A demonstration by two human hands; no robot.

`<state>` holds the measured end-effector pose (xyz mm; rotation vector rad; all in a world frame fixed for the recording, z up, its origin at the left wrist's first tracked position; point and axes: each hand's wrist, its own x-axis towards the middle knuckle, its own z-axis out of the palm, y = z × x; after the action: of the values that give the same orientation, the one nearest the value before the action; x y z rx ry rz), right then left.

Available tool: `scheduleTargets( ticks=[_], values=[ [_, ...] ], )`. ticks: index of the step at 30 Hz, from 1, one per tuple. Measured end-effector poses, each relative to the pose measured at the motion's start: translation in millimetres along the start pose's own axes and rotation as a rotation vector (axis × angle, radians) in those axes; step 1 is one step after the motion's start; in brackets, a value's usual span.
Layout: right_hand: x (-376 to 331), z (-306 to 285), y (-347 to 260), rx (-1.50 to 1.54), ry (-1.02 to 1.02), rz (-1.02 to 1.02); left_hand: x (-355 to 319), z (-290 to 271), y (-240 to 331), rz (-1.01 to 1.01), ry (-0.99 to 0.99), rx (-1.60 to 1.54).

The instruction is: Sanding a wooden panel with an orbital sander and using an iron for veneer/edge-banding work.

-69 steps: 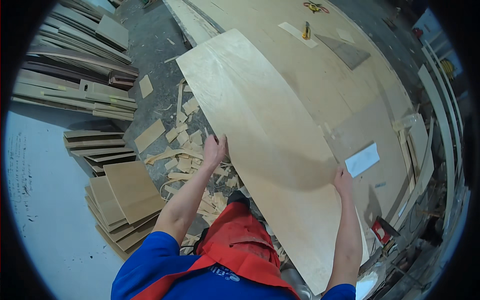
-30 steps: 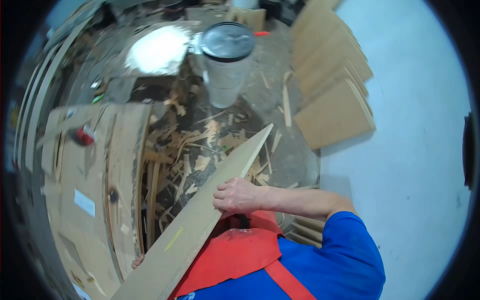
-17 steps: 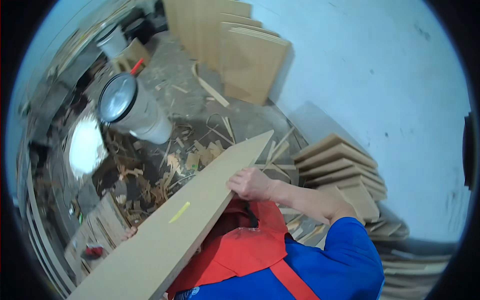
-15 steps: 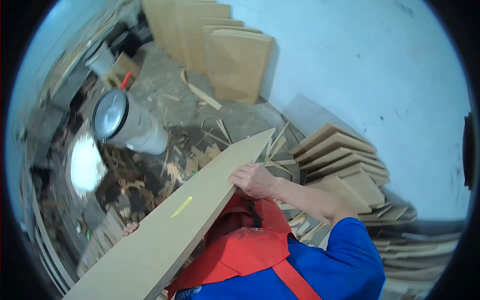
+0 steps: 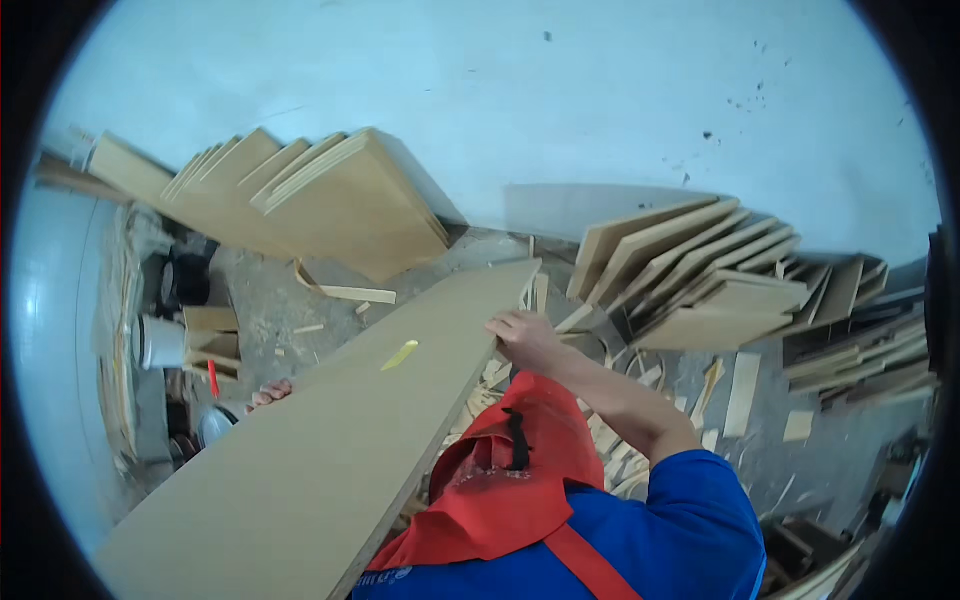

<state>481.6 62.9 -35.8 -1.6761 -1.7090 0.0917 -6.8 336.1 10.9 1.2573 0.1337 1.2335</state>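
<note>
A long, pale wooden board [image 5: 300, 450] slants across me from the lower left up to the middle, with a small yellow strip [image 5: 400, 355] on its face. My right hand [image 5: 525, 338] is closed on the board's right edge near its far end. At the opposite edge, the fingertips of my left hand [image 5: 270, 393] curl over from beneath; the rest of that hand is hidden behind the board. Below the right hand hangs the red apron [image 5: 540, 455] I wear over a blue shirt.
Large wooden panels [image 5: 350, 210] lean on the white wall [image 5: 480, 100] at the far left. Another fanned stack of boards [image 5: 690, 270] leans at the right, with more planks [image 5: 860, 350] beyond. Offcuts [image 5: 740, 395] litter the floor. A white bucket [image 5: 160, 342] stands at the left.
My view has swung to the right, bringing more wall and the right-hand stacks into sight. The board has turned along with me, both hands keeping their hold on its edges.
</note>
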Motion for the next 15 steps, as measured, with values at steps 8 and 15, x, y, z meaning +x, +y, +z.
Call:
scheduleTargets(
  ticks=[8,15],
  values=[
    [50,13,126,-0.031,0.179,0.279,208,28,-158,-0.183,-0.377,-0.214],
    [84,23,198,-0.071,0.086,0.525,319,16,-266,-0.204,-0.488,-0.374]
  ],
)
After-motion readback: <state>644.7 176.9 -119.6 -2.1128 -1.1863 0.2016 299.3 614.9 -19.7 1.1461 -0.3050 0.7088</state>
